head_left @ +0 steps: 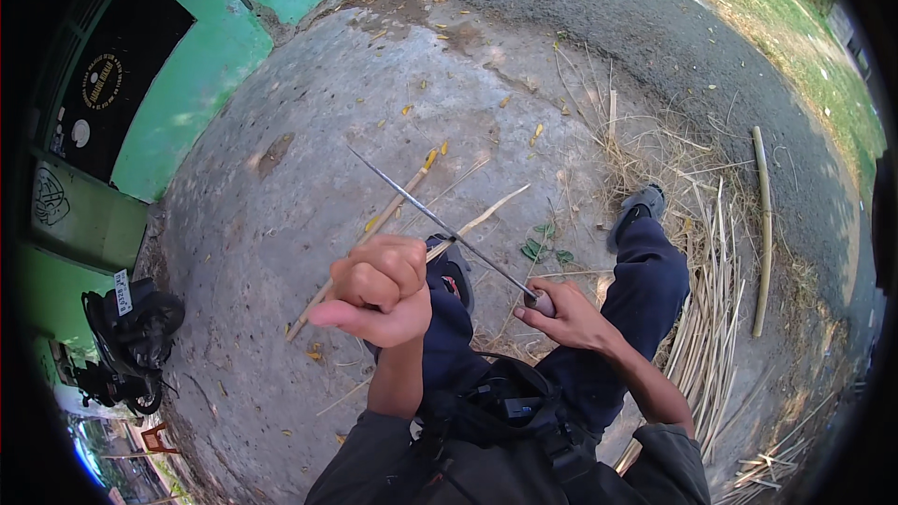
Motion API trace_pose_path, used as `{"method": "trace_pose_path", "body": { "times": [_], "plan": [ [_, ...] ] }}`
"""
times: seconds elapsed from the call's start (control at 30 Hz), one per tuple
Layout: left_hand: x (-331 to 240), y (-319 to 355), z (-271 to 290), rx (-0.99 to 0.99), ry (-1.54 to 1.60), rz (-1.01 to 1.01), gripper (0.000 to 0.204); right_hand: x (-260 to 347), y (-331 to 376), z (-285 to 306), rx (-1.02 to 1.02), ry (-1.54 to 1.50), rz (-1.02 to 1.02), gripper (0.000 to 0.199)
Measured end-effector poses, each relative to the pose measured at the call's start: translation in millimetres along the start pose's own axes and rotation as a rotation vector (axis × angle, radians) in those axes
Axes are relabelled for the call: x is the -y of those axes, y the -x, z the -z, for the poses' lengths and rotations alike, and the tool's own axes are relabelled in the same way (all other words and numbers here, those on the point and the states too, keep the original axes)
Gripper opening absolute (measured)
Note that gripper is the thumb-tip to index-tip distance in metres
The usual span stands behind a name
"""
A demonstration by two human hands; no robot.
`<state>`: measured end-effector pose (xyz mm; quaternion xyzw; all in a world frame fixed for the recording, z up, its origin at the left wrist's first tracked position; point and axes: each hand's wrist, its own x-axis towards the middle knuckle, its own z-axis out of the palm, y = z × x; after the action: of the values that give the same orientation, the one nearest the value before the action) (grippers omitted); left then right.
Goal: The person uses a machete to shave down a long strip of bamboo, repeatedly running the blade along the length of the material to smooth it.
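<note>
My right hand (572, 314) is closed around the handle of a long, narrow-bladed knife (421, 207). Its blade slants up and to the left, past the front of my left hand. Raised close to the camera, my left hand (379, 282) is a fist with the thumb lying along its lower side. Whether anything sits inside that fist is hidden. A pale split strip (494, 209) runs from beside the left fist up to the right, behind the blade. On the concrete behind the same fist lies a bamboo pole (402, 194).
Long pale strips (703, 337) are heaped right of my leg, with another bamboo pole (762, 229) beyond them. Dry shavings (645, 145) lie by my shoe (640, 210). A green wall (201, 84) and a parked motorbike (136, 332) stand at left.
</note>
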<state>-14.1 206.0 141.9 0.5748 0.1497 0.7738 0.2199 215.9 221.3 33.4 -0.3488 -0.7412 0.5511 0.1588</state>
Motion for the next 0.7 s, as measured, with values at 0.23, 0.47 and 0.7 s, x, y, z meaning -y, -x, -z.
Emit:
{"method": "trace_pose_path", "body": {
  "times": [0.23,0.47,0.7],
  "plan": [
    [6,-4,-4,-0.046,0.023,-0.012,0.063,-5,-19,-26,-0.098,-0.01,0.014,0.033],
    [5,-4,-5,-0.08,0.016,-0.034,0.061,2,-28,-38,-0.2,-0.078,0.052,0.029],
    [10,-4,-2,-0.167,-0.026,0.0,0.06,-31,-48,-55,-0.28,-0.116,0.024,0.03]
  ]
}}
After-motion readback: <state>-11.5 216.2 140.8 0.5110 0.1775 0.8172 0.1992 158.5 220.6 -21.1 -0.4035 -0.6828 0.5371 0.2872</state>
